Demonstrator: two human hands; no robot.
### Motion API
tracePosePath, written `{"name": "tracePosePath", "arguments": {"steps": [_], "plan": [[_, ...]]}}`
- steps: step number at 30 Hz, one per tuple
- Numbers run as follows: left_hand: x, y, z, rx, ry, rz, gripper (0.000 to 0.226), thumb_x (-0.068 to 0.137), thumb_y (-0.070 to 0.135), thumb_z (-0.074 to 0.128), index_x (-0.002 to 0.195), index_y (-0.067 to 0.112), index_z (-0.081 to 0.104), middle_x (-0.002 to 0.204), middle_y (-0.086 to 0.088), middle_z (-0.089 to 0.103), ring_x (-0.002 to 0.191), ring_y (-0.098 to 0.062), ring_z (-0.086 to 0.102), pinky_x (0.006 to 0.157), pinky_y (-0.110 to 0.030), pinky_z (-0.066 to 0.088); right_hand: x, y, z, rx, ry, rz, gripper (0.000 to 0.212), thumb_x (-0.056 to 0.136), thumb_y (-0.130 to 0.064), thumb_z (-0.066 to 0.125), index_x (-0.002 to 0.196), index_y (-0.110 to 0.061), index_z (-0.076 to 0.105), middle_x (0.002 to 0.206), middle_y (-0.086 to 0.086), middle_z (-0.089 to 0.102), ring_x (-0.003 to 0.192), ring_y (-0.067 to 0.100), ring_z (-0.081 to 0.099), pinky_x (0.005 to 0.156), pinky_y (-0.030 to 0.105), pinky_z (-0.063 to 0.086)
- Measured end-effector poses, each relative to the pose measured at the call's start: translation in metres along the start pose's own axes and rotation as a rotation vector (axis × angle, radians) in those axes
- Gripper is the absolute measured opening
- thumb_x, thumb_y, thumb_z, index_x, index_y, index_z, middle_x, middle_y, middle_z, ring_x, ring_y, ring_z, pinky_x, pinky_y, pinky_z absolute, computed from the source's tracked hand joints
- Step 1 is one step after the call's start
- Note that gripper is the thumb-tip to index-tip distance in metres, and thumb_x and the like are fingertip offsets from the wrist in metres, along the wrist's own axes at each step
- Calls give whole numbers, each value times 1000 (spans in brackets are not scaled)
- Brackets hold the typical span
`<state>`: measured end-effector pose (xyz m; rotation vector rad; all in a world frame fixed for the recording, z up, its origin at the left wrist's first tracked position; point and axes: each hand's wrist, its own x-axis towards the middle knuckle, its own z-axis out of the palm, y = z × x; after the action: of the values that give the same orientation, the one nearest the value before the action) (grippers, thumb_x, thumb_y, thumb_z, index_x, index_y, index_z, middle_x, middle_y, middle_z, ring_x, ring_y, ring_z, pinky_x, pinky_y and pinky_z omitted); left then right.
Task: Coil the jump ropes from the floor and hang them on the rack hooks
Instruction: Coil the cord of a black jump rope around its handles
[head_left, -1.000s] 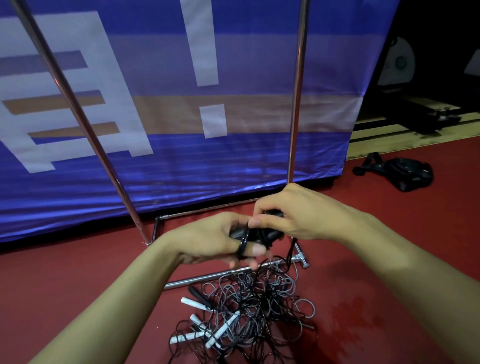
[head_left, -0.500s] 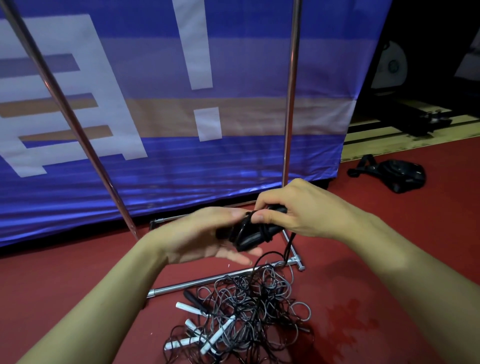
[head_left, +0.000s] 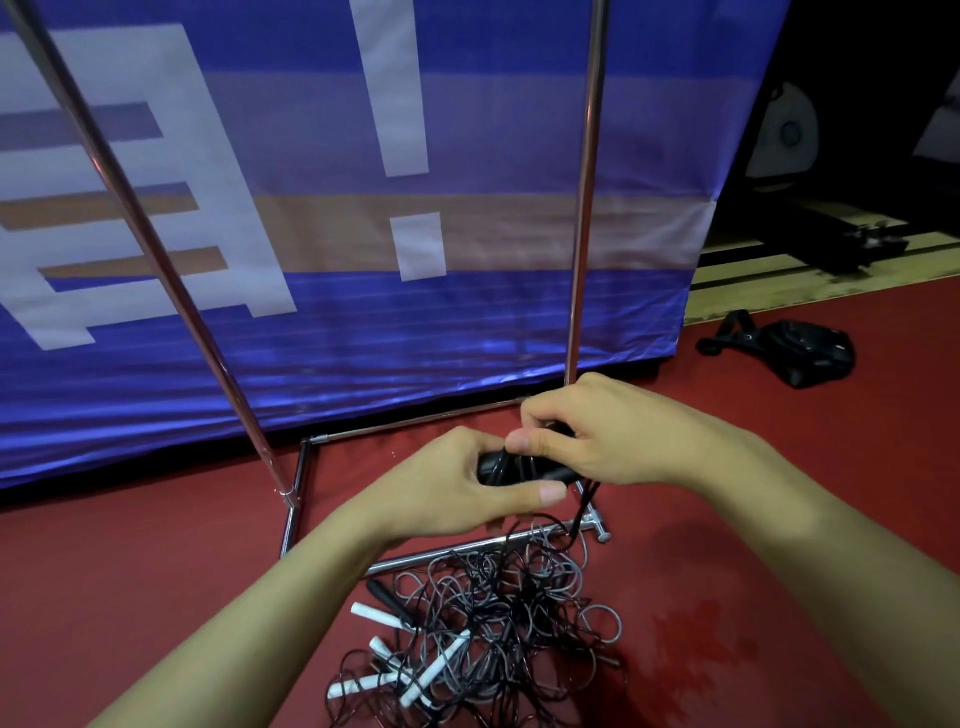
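Item 1, held bundle: your left hand (head_left: 447, 493) and your right hand (head_left: 597, 436) meet above the floor, both gripping the black handles (head_left: 511, 467) of one jump rope. Left thumb lies under the bundle, fingers curled round it; right thumb and forefinger pinch it from above. The handles lie roughly level, long axis running left to right across your view. How many handles are in the grip cannot be told; your fingers cover most of them. A black cord (head_left: 584, 506) drops from the right end of the bundle down into the pile.

Item 2, floor pile: a tangle of jump ropes (head_left: 498, 623) lies loose on the red floor (head_left: 156, 597), directly below your hands, not in any container. It holds black and grey cords, several white handles (head_left: 436, 670) pointing mostly up and to the right, and at least one dark handle. Individual ropes cannot be separated by eye.

Item 3, rack (head_left: 584, 208): two chrome uprights and base bars; the front base bar touches the far edge of the pile. The top is cut off by the frame, so the hooks are out of sight.

Item 4, background: blue banner (head_left: 311, 338) behind the rack; black bag (head_left: 800, 353) on the floor far right, details too dark to make out.
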<state>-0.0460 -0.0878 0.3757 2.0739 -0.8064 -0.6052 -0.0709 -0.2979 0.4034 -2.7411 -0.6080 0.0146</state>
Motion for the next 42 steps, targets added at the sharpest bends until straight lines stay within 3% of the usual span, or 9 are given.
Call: {"name": "tracePosePath", "arguments": {"steps": [4,8,14,18,26,31,34,36,42], "plan": [[1,-4,-1,26,-55,19,23,92,36,77,88,13,73,67,-2,63,57,-15,51,59,-33,40,1,5,-4,89,-67,-64,44,97,-62,50,75,-26,63,58,-10,53,55,11,46,54,26,34],[0,-4,-1,68,-133,43,22,93,33,77,72,34,69,62,8,55,56,-12,45,56,-30,33,-2,15,-14,180,-175,-86,33,97,-52,60,91,-26,79,73,-2,70,64,16,58,63,36,47],[-1,1,-5,20,-193,102,19,93,31,77,75,30,72,64,-1,57,58,-14,47,58,-33,35,3,28,-10,403,-280,-82,29,98,-43,59,78,-24,69,65,-14,61,61,0,52,62,16,42],[-1,1,-11,27,-107,145,15,94,34,76,90,20,75,72,-22,62,60,-20,49,57,-47,40,-2,47,-7,614,-194,2,18,98,-31,67,81,-25,66,72,-5,61,66,6,51,63,16,40],[-3,-1,-19,-72,40,242,6,95,21,75,96,18,70,80,-12,72,67,-13,64,66,-26,49,7,30,19,665,-43,-56,41,109,-33,43,79,-5,52,75,3,45,69,11,40,63,23,35],[-4,-6,-27,-165,204,265,43,95,22,73,133,28,56,79,-8,72,60,-16,61,57,-24,49,12,29,48,1107,40,154,21,109,-7,40,101,-9,59,71,0,46,60,6,40,68,27,37],[-3,-15,-39,-194,354,262,33,94,23,71,126,26,65,76,-3,69,58,-15,59,52,-30,49,11,35,54,1047,-34,50,11,108,-19,47,114,-12,52,70,-5,44,60,6,36,58,19,36],[-2,-24,-47,-203,403,224,23,96,17,69,119,18,67,75,1,68,60,-17,60,53,-31,53,10,34,47,951,16,97,15,109,-24,47,104,-10,50,70,-6,50,57,6,35,53,18,34],[5,-36,-38,-304,410,143,14,99,11,66,112,5,63,76,-4,71,61,-24,68,59,-31,60,15,28,46,506,143,160,36,111,-23,41,83,-27,64,71,-10,56,68,4,52,75,28,43]]}}
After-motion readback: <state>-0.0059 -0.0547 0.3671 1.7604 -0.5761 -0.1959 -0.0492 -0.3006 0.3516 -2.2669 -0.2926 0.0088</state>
